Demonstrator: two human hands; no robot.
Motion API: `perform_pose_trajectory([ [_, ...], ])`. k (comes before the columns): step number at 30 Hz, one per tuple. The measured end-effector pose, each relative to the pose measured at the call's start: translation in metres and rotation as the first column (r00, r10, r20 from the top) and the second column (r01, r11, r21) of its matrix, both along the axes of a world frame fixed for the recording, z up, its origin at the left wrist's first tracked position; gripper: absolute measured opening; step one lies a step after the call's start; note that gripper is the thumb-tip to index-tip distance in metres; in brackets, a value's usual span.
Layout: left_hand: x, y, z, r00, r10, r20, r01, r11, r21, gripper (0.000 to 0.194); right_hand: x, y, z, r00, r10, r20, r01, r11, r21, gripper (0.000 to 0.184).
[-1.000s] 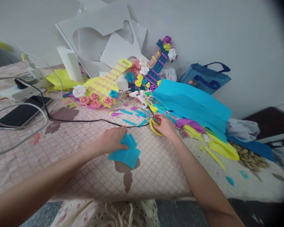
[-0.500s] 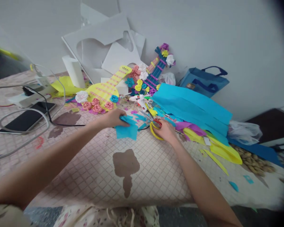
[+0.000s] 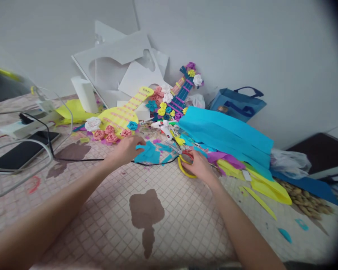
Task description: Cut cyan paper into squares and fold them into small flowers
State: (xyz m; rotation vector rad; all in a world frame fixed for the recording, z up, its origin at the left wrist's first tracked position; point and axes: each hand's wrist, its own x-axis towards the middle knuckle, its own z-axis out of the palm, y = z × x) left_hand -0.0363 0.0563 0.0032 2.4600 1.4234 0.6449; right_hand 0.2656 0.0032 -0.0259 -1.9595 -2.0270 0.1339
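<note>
My right hand grips a pair of scissors with red and yellow handles, the blades pointing up and to the left over paper scraps. My left hand is beside a square piece of blue crepe paper that lies on the table, its curled fingers parted at the paper's left edge. Several narrow blue scraps lie between this piece and the scissors. Just behind the blades rests a white glue gun.
A yellow paper guitar with paper flowers lies at the back, near a dark blue one. Blue crepe paper spreads on the right. A phone and power strip sit left, with a black cable running across.
My left hand has let go of the blue crepe paper, which now lies among the scraps, and has drawn slightly left. My right hand keeps the scissors. The view has tilted up.
</note>
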Motion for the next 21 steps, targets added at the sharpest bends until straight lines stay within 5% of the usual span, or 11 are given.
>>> perform_pose_trajectory([
  [8, -0.021, 0.013, -0.020, 0.979, -0.186, -0.077, 0.190, 0.981, 0.042, 0.030, -0.002, -0.011, 0.004, 0.988, 0.064, 0.137, -0.069, 0.997, 0.031, 0.037],
  [14, -0.024, 0.016, -0.022, 0.976, -0.198, -0.093, 0.208, 0.972, 0.109, 0.018, -0.004, -0.010, 0.009, 0.990, 0.128, 0.053, -0.137, 0.966, 0.220, 0.030],
  [21, -0.012, -0.010, -0.001, 0.975, -0.183, -0.130, 0.219, 0.906, 0.363, 0.020, -0.034, -0.027, 0.019, 0.910, 0.367, -0.192, -0.291, 0.896, 0.337, 0.023],
])
